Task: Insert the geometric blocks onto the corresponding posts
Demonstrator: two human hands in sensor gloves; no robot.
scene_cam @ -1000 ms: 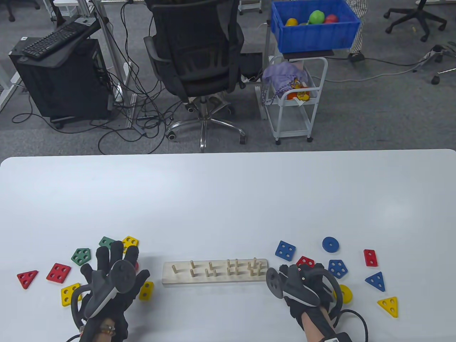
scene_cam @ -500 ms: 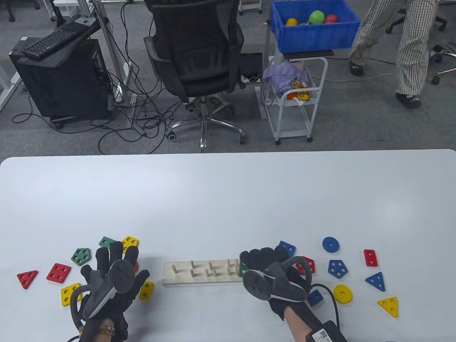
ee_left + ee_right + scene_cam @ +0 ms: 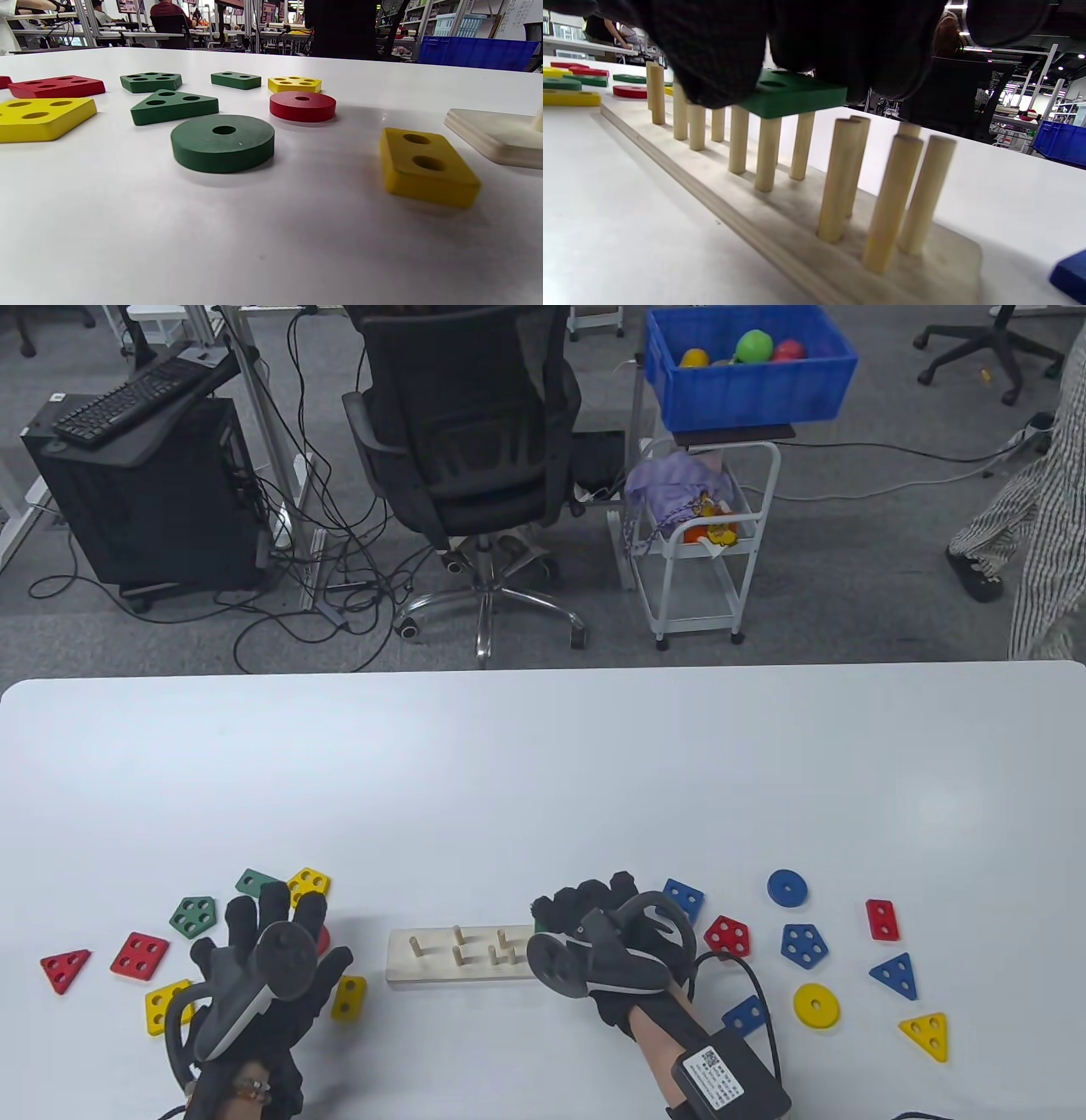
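The wooden peg board (image 3: pixel 441 963) lies near the table's front edge, and my right hand (image 3: pixel 577 912) covers its right half. In the right wrist view my fingers (image 3: pixel 712 51) grip a green square block (image 3: pixel 793 95) from above. It sits level at the tops of a cluster of posts (image 3: pixel 766 152); I cannot tell whether they have entered its holes. My left hand (image 3: pixel 271 933) lies open with fingers spread, left of the board. Under it the left wrist view shows a green disc (image 3: pixel 222 142), a red disc (image 3: pixel 302 106) and a yellow rectangle (image 3: pixel 426 167).
Loose blocks lie right of the board: blue square (image 3: pixel 683 899), red pentagon (image 3: pixel 727 936), blue rectangle (image 3: pixel 747 1015), yellow disc (image 3: pixel 816 1005). On the left lie a red square (image 3: pixel 138 955), a red triangle (image 3: pixel 64 967) and a green pentagon (image 3: pixel 193 914).
My right hand has moved left from the loose blocks to above the board, carrying the green square block along the posts. My left hand has stayed in place.
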